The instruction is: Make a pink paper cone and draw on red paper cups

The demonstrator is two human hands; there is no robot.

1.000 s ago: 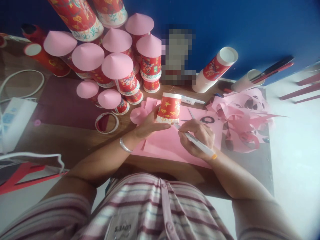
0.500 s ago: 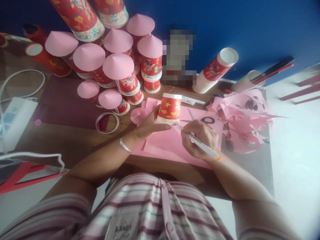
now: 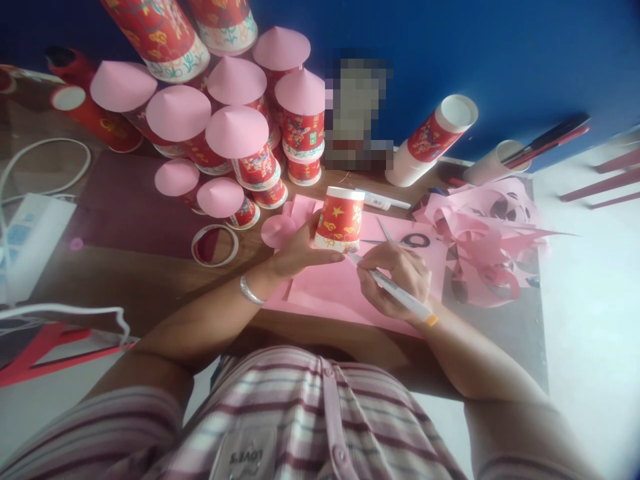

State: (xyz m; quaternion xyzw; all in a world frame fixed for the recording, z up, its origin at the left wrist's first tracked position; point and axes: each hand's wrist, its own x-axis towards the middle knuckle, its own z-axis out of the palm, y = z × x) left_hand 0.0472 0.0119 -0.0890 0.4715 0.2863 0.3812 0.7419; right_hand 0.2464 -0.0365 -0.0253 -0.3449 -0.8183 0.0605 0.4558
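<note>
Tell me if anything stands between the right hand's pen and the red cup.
Nothing visible does. The right hand holds the pen with its tip close by the lower white edge of the red cup; whether they touch, I cannot tell. The thumb of the left hand lies near the tip.

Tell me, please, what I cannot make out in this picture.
All in the head view:
- Left hand: most fingers are hidden behind the red cup.
- White pen: its tip is too small to show whether it touches the cup.
- Scissors: partly covered by the right hand.
- Tall red cylinder: cut off by the top edge.
</note>
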